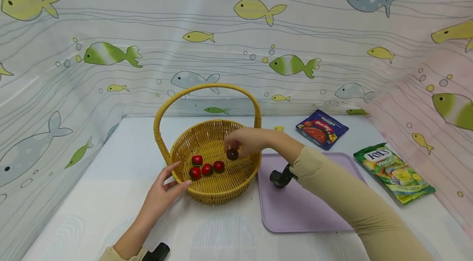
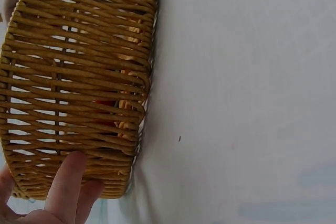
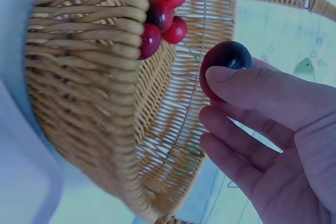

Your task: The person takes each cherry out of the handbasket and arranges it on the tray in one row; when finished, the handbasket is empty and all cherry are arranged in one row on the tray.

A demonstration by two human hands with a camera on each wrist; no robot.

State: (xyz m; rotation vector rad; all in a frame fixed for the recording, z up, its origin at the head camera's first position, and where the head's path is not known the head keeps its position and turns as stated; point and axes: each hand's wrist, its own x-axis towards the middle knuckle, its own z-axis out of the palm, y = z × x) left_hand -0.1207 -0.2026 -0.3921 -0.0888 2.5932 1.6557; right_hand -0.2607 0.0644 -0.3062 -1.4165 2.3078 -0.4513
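Observation:
A yellow-brown wicker basket (image 1: 216, 197) with a tall arched handle stands on the table. Several red cherries (image 1: 207, 169) lie together inside it, toward the left. My right hand (image 1: 247, 141) pinches a dark cherry (image 3: 228, 66) between thumb and fingers, above the basket's right side. In the right wrist view the other fingers are spread below that cherry. My left hand (image 1: 164, 191) holds the basket's near-left rim, with fingers (image 2: 67, 184) against the outside of the weave. In the left wrist view, the basket wall mostly hides the cherries.
A lilac tray (image 1: 306, 207) lies right of the basket, under the right forearm. Behind it is a blue Barilla pouch (image 1: 322, 129), and to its right a green Fox's candy bag (image 1: 393, 172). A small yellow object (image 1: 278, 128) sits behind the right arm. Fish-print cloth (image 1: 229, 55) surrounds the table.

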